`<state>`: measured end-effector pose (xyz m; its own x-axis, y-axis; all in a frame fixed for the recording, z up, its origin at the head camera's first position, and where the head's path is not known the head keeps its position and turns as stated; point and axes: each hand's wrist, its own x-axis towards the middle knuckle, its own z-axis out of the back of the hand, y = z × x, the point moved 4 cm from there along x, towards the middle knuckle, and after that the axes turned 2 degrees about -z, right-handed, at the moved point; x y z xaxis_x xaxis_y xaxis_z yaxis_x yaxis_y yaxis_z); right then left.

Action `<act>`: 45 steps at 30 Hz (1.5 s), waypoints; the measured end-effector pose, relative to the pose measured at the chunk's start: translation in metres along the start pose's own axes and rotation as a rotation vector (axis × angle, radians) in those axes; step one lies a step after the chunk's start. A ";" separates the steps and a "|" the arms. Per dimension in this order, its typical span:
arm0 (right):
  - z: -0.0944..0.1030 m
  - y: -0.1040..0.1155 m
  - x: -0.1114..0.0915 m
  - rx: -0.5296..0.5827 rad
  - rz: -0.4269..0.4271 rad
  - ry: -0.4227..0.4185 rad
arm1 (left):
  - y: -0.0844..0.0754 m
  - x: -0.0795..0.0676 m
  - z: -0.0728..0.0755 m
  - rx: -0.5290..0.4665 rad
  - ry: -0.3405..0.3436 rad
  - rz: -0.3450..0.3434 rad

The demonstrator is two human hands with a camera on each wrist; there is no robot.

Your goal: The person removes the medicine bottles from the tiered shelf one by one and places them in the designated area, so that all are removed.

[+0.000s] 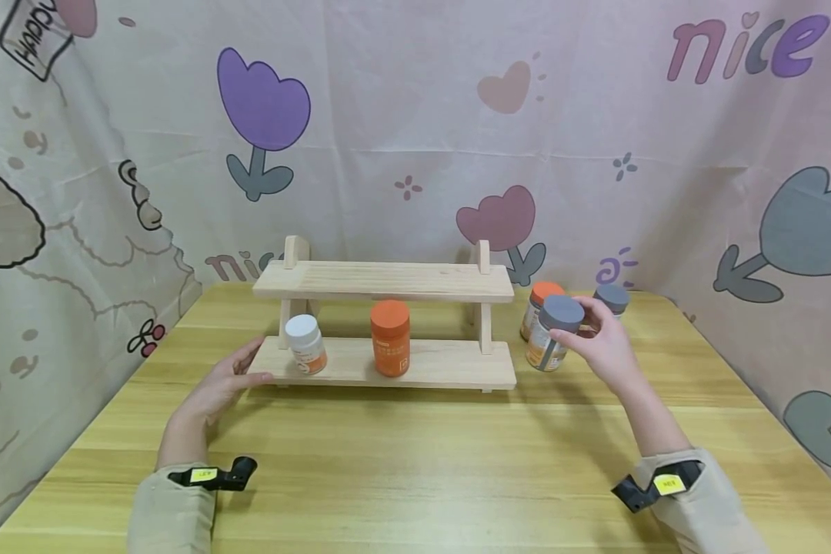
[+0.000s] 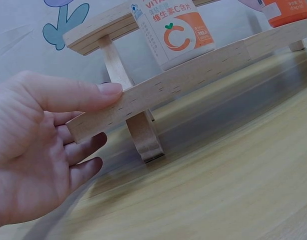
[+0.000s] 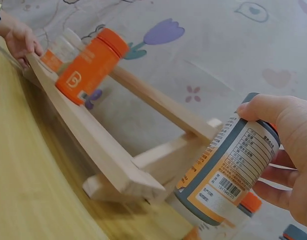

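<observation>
My left hand (image 1: 216, 387) grips the left end of a two-tier wooden shelf rack (image 1: 457, 372); in the left wrist view the thumb lies along the lower board's front edge and the other fingers pass behind and under it. To the rack's right, my right hand (image 1: 608, 348) holds a grey-lidded supplement bottle (image 1: 544, 350) near its lid, thumb on one side. The right wrist view shows that bottle (image 3: 233, 170) tilted, its barcode label facing the camera. On the lower board stand a white vitamin C bottle (image 1: 308, 346) at left and an orange jar (image 1: 391, 340) near the middle.
Behind the held bottle stand an orange-lidded bottle (image 1: 545, 294) and another grey-lidded bottle (image 1: 612, 297), partly hidden by the hand. The rack's upper board (image 1: 388, 278) bears nothing. A wood-grain table (image 1: 402, 469) lies under everything, with a printed cloth (image 1: 388, 115) behind.
</observation>
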<state>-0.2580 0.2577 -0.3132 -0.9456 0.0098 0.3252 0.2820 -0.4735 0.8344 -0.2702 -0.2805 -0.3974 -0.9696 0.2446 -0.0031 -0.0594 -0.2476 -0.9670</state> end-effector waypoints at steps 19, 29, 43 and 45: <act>0.007 -0.034 -0.008 -0.112 -0.103 0.048 | 0.000 0.001 0.000 0.000 0.008 -0.005; 0.005 -0.043 -0.011 -0.121 -0.119 0.045 | 0.000 0.001 0.000 -0.006 0.009 -0.003; 0.006 -0.050 -0.011 -0.100 -0.139 0.067 | -0.002 0.000 0.000 -0.003 0.010 0.000; 0.006 -0.049 -0.010 -0.096 -0.129 0.081 | -0.002 0.000 0.000 -0.003 0.010 0.002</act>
<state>-0.2615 0.2864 -0.3548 -0.9840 0.0066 0.1780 0.1444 -0.5551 0.8192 -0.2705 -0.2795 -0.3954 -0.9674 0.2532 -0.0074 -0.0567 -0.2448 -0.9679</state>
